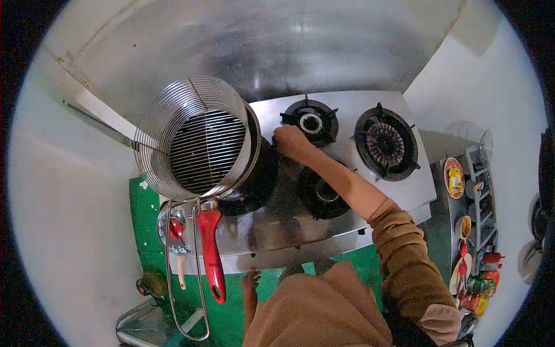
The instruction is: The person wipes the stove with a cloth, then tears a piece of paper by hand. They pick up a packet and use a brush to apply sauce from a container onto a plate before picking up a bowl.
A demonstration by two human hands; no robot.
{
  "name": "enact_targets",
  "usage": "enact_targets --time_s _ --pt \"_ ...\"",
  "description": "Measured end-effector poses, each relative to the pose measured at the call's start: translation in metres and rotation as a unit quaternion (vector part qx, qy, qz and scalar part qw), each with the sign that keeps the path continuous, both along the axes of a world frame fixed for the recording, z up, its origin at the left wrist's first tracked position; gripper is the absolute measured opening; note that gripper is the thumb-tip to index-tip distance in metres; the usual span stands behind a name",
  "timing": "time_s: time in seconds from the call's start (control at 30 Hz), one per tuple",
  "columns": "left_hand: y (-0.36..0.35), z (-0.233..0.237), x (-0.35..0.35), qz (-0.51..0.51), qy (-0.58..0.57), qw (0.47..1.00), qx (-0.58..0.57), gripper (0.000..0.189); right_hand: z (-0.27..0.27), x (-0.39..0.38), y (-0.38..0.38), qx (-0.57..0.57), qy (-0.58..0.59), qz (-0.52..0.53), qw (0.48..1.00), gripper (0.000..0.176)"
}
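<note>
My right hand (287, 140) is closed beside the near-left edge of the back middle burner (311, 122), just right of a dark pan or burner part. Whatever its fingers hold, if anything, is hidden. Low by the stove's front edge hangs my left hand (251, 279), with its fingers apart and nothing in them. A tall round wire basket (165, 98) with a long wire loop handle sits at the stove's left. Below it projects a red pan handle (213, 254); the basket hides much of that pan.
The steel stove (277, 234) also carries a front burner (324, 194) and a right burner (386, 143). A plate with a red spoon (176, 228) lies at the left. Along the right stand a dish rack (483, 199), bowls and bottles. The floor (225, 318) is green.
</note>
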State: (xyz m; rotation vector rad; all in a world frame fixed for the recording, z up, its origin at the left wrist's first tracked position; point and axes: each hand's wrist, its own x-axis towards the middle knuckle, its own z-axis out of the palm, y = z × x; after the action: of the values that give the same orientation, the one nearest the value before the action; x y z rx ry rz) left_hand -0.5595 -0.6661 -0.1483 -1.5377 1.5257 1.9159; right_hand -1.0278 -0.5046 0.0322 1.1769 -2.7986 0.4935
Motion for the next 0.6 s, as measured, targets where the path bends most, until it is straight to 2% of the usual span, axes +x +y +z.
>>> enact_targets --time_s 0.07,0.13,0.2,0.3,0.37,0.5,0.6 --pt "0.000 -0.005 0.003 0.002 0.015 1.000 0.009 0.040 0.014 0.019 0.005 -0.011 -0.023 -0.052 0.998 0.010" --pt "0.002 -0.006 0.007 0.019 0.081 0.997 -0.002 0.040 0.014 0.030 0.009 -0.028 -0.037 -0.062 0.997 0.010" --pt "0.003 -0.004 0.006 0.021 0.072 0.997 -0.008 0.040 0.014 0.042 0.012 -0.046 -0.051 -0.072 0.995 0.009" --pt "0.003 0.001 0.001 0.014 0.062 0.998 -0.012 0.041 0.015 0.062 0.013 -0.035 -0.029 -0.069 0.997 0.010" --pt "0.003 -0.002 0.002 0.007 0.061 0.998 -0.009 0.042 0.018 0.077 0.012 0.014 -0.029 -0.100 0.994 0.014" --pt "0.004 -0.004 0.004 0.003 0.063 0.998 -0.026 0.040 0.004 0.089 0.015 -0.005 0.001 -0.103 0.995 0.014" --pt "0.007 0.006 0.002 -0.002 0.067 0.997 -0.034 0.038 -0.010 0.099 0.014 0.031 0.055 -0.072 0.995 0.009"
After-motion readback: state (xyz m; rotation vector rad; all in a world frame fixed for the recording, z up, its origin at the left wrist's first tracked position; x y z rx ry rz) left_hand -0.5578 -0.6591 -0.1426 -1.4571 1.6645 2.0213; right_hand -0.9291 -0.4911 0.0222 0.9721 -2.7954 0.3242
